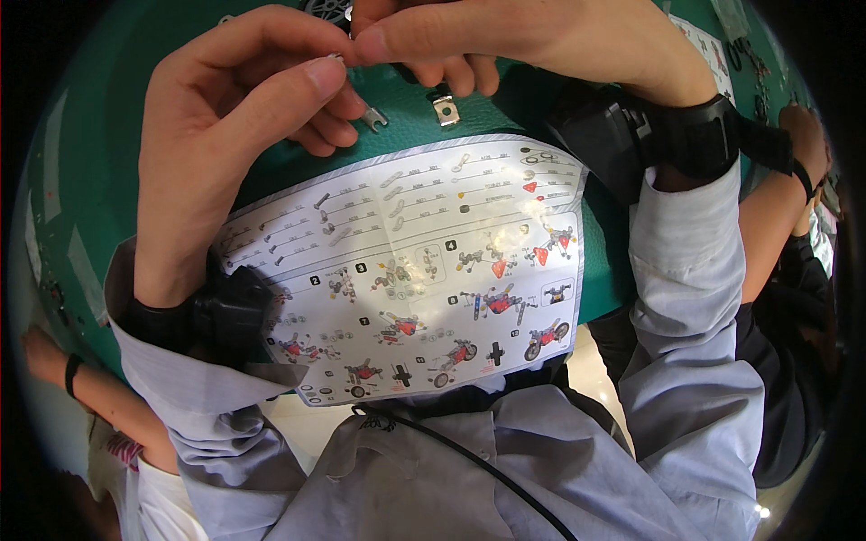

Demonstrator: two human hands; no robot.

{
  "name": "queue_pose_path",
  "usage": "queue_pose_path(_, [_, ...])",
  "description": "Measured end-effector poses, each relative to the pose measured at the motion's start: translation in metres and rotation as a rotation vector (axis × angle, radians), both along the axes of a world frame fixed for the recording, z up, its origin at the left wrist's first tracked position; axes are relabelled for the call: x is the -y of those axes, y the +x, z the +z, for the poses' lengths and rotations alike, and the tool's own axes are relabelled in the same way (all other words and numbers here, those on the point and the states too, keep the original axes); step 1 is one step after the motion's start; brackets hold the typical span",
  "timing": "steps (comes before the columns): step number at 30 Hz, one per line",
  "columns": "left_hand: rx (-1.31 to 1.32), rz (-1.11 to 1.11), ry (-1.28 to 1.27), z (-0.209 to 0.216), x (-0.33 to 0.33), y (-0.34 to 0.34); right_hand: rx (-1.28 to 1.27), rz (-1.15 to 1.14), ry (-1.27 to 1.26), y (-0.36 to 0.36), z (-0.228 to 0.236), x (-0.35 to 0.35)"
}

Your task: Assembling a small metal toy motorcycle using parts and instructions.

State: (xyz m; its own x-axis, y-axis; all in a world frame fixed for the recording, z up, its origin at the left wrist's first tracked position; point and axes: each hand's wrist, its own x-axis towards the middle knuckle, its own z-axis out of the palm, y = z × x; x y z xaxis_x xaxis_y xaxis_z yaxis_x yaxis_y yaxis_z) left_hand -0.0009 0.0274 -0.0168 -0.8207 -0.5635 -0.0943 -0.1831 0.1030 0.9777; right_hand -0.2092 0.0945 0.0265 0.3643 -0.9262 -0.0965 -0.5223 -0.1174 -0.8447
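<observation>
At the top of the head view my two hands meet, fingertips almost touching. My left hand (244,99) is closed in a pinch on a small metal part (336,57), of which only a bit shows. A forked grey metal piece (375,118) sticks out by its lower fingers; whether they grip it I cannot tell. My right hand (514,36) is closed, thumb and forefinger pressed together beside the left fingertips, and what they hold is hidden. Just below its curled fingers shows a shiny metal bracket (446,112) with a hole, beside a black part.
A printed instruction sheet (415,230) with motorcycle assembly drawings lies over the near edge of the green table (505,117). Part of a black spoked wheel (327,9) shows behind my hands. Other people's arms (122,401) appear at left and right; small dark parts (758,68) lie far right.
</observation>
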Motion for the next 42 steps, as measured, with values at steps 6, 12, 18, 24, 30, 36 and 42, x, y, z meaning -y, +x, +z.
queue_pose_path(6, [0.032, 0.012, -0.006, 0.0, 0.0, 0.004, 0.228, 0.098, 0.222, -0.005, -0.014, 0.014])
queue_pose_path(12, [0.034, 0.012, 0.015, -0.002, 0.003, 0.004, 0.019, -0.018, -0.028, 0.002, -0.002, 0.001])
queue_pose_path(18, [0.072, 0.03, -0.009, -0.001, 0.001, 0.008, 0.036, 0.044, -0.053, 0.002, -0.012, 0.003])
queue_pose_path(24, [0.047, 0.017, -0.011, -0.001, 0.001, 0.002, 0.05, 0.044, -0.05, -0.003, -0.011, 0.002])
queue_pose_path(30, [0.064, 0.007, -0.03, -0.003, 0.003, 0.006, 0.049, 0.04, -0.069, -0.001, -0.016, 0.003])
queue_pose_path(36, [0.068, 0.007, -0.038, -0.004, 0.004, 0.004, 0.041, 0.037, -0.08, -0.003, -0.015, 0.004])
queue_pose_path(42, [0.066, 0.017, -0.035, -0.003, 0.001, 0.0, 0.035, 0.064, -0.126, -0.008, -0.014, 0.006])
